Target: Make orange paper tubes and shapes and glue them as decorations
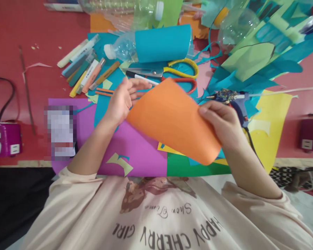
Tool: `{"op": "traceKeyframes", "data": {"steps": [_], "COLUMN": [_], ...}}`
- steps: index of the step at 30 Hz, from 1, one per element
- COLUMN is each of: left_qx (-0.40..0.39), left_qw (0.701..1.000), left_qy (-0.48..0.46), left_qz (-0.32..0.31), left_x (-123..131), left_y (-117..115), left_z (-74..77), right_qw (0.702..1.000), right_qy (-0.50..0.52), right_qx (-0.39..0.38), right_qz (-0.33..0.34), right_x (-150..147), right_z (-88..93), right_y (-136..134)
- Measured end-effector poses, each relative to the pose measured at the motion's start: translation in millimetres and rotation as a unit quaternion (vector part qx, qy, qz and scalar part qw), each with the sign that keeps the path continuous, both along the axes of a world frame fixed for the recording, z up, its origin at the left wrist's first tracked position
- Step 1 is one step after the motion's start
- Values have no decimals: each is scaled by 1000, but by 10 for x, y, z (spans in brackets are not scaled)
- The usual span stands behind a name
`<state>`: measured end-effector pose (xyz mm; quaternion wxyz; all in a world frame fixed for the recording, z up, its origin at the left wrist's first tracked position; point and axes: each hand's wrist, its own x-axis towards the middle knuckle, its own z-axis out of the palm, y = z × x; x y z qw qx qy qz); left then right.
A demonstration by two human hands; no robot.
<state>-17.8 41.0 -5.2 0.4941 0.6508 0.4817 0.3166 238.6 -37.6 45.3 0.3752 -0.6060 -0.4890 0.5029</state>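
An orange paper sheet (172, 121) is held up, slightly curved, over the table in front of me. My right hand (221, 121) pinches its right edge between thumb and fingers. At the sheet's left corner, my left hand (126, 99) has its fingers apart, palm turned toward the sheet, and does not grip it. Behind the sheet lie yellow-handled scissors (181, 68), red-handled scissors (191, 83) partly covered by it, and a white marker with a black cap (141, 77). Farther back, a plastic bottle wrapped in blue paper (163, 43) lies on its side.
Several markers (85, 67) lie at the left, above a phone (61, 133). A glue gun (238, 104) rests just beyond my right hand, its cord running toward me. Green and blue paper scraps (250, 66) pile up at the back right, beside a clear bottle (236, 29).
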Motion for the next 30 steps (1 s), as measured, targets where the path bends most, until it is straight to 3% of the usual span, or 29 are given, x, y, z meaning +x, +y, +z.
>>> {"op": "traceKeyframes", "data": {"steps": [3,6,8,11,13,15,19,21,25,30], "left_qx": [-33,6,46,59,45,37,8,-9,-30,-46], "left_qw": [999,999,997,996,997,997,994,993,994,997], "left_qy": [-10,-13,-6,24,52,71,100,112,102,56], "left_qz": [8,42,69,58,21,-6,-31,-37,-33,10], "left_x": [-53,-91,-103,-97,-74,-42,-1,-9,-69,-121], "left_y": [35,28,17,-9,-40,-76,-112,-110,-108,-169], "left_z": [4,-14,-32,-31,-2,40,141,199,274,147], "right_qw": [990,981,989,995,979,958,908,895,921,933], "right_qy": [-3,-20,-11,-94,-201,-279,-352,-366,-320,-277], "right_qx": [16,62,26,-45,-4,73,224,241,184,185], "right_qz": [-138,-184,-144,5,24,3,44,83,121,135], "right_x": [147,185,183,199,228,251,208,146,36,23], "right_z": [-70,-124,-140,-146,-153,-172,-262,-324,-425,-476], "right_y": [91,-39,-191,-376,-418,-390,-233,-168,-119,-70]}}
